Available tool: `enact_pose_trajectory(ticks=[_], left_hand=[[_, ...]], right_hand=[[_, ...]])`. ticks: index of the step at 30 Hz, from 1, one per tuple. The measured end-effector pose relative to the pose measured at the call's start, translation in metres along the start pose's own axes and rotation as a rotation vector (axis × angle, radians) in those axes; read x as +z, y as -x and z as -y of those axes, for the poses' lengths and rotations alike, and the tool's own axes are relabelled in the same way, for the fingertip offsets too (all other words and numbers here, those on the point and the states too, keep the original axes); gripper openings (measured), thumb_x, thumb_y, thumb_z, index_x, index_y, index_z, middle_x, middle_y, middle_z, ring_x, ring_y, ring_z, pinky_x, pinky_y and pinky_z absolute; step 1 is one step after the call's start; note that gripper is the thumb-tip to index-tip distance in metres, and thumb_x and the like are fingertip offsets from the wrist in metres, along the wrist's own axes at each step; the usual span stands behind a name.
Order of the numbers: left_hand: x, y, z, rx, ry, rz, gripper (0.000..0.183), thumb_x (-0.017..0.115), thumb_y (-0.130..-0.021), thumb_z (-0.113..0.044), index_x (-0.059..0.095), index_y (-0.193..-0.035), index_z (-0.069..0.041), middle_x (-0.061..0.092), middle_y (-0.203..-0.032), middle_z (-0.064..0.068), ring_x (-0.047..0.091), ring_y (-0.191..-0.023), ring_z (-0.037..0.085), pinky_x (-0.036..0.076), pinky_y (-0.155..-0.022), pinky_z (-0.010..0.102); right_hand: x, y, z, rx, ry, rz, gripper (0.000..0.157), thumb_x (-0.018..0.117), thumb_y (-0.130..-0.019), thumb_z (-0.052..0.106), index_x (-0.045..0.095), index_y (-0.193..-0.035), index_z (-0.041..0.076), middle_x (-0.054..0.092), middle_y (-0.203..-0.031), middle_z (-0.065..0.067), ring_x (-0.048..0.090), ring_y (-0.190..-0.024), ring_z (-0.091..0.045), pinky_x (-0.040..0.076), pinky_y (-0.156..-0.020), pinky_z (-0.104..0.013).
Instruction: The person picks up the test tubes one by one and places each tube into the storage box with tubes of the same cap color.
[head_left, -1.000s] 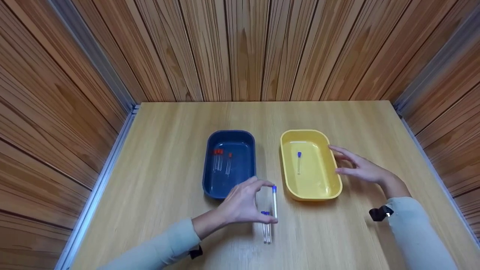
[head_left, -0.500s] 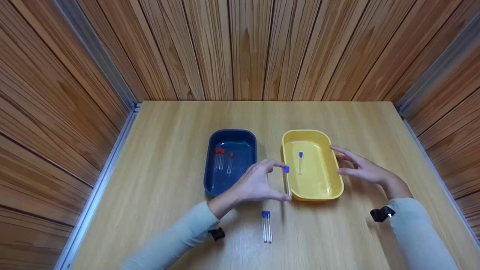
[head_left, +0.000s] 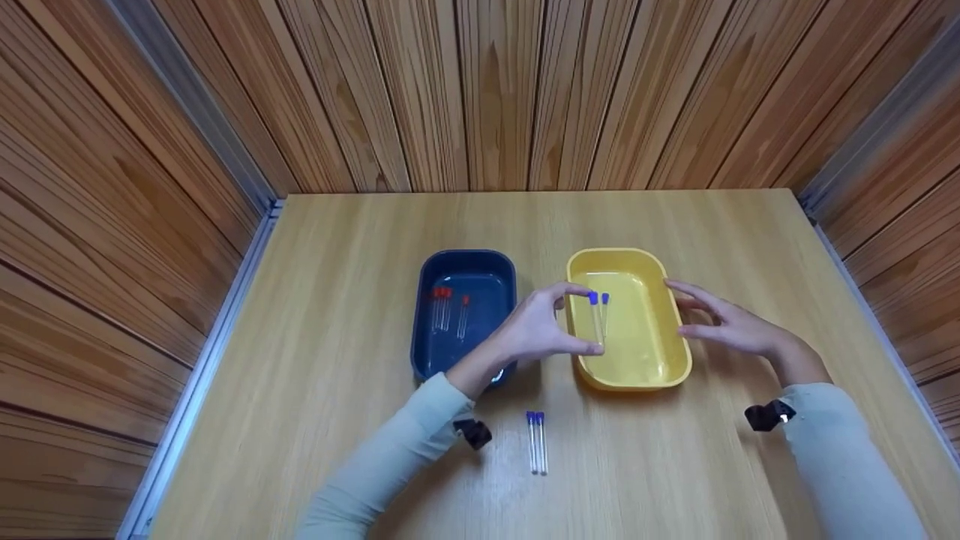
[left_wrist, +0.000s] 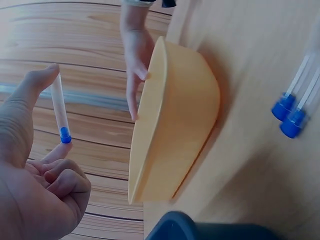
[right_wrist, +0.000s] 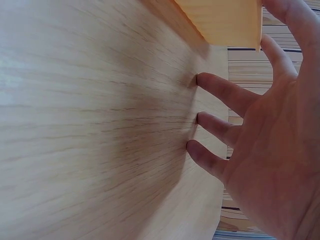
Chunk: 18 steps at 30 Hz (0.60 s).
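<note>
My left hand (head_left: 541, 328) pinches a blue-capped test tube (head_left: 597, 322) by its two ends, over the left side of the yellow tray (head_left: 637, 360). In the left wrist view the thumb is at the clear end and a finger at the blue cap (left_wrist: 65, 135). Another blue-capped tube (head_left: 605, 299) lies in that tray, partly hidden behind the held one. My right hand (head_left: 735, 324) is spread at the tray's right rim. In the right wrist view its thumb and one finger are at the rim, while the other fingertips (right_wrist: 202, 79) rest on the table.
Left of the yellow tray stands a dark blue tray (head_left: 465, 360) with several red-capped tubes (head_left: 442, 309). Two blue-capped tubes (head_left: 537, 442) lie side by side on the table in front of the trays. Wood-panelled walls (head_left: 495, 97) enclose the table.
My left hand has carried the pinched tube forward and right, from above the two tubes on the table to over the yellow tray. The right hand stays at the rim.
</note>
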<state>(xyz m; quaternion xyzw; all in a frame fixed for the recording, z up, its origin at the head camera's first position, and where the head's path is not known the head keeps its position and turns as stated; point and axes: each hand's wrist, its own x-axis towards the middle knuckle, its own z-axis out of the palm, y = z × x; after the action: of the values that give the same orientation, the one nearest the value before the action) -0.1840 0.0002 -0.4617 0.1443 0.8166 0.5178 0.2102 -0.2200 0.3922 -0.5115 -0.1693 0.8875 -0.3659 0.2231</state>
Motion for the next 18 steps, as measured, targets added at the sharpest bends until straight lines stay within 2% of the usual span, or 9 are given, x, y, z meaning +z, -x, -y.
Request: enact_pose_trajectory(ticks=[3,10,15,18], left_hand=[[0.001,-0.008,0.001,0.0,0.063,0.002,0.082,0.1,-0.087,-0.034,0.06,-0.159,-0.023,0.061,-0.166,0.01,0.058,-0.157,0.034,0.05,-0.131,0.056],[0.004,-0.024,-0.004,-0.029,0.061,-0.018,0.083,0.102,-0.084,-0.034,0.062,-0.157,-0.025,0.053,-0.173,0.018,0.053,-0.16,0.037,0.05,-0.13,0.057],[0.011,-0.04,-0.008,-0.046,0.096,-0.026,0.085,0.104,-0.083,-0.031,0.062,-0.157,-0.023,0.054,-0.171,0.02,0.053,-0.161,0.037,0.051,-0.13,0.054],[0.016,-0.05,-0.01,-0.071,0.112,-0.029,0.084,0.104,-0.083,-0.031,0.062,-0.156,-0.026,0.054,-0.171,0.02,0.054,-0.162,0.035,0.051,-0.131,0.052]], right_hand=[[0.0,-0.001,0.001,0.013,0.001,0.006,0.091,0.071,-0.11,0.041,0.016,-0.182,0.032,0.024,-0.187,-0.025,0.025,-0.17,-0.06,0.017,-0.126,-0.094],[-0.003,-0.005,0.002,0.012,0.0,0.013,0.09,0.071,-0.111,0.041,0.016,-0.182,0.031,0.022,-0.188,-0.024,0.025,-0.171,-0.06,0.017,-0.127,-0.093],[-0.003,-0.003,0.001,0.029,-0.003,0.021,0.09,0.07,-0.111,0.04,0.016,-0.182,0.03,0.023,-0.187,-0.027,0.025,-0.17,-0.062,0.019,-0.126,-0.093],[-0.001,-0.001,0.001,0.029,0.005,0.017,0.091,0.07,-0.111,0.041,0.016,-0.182,0.032,0.021,-0.188,-0.025,0.025,-0.17,-0.061,0.019,-0.126,-0.093]])
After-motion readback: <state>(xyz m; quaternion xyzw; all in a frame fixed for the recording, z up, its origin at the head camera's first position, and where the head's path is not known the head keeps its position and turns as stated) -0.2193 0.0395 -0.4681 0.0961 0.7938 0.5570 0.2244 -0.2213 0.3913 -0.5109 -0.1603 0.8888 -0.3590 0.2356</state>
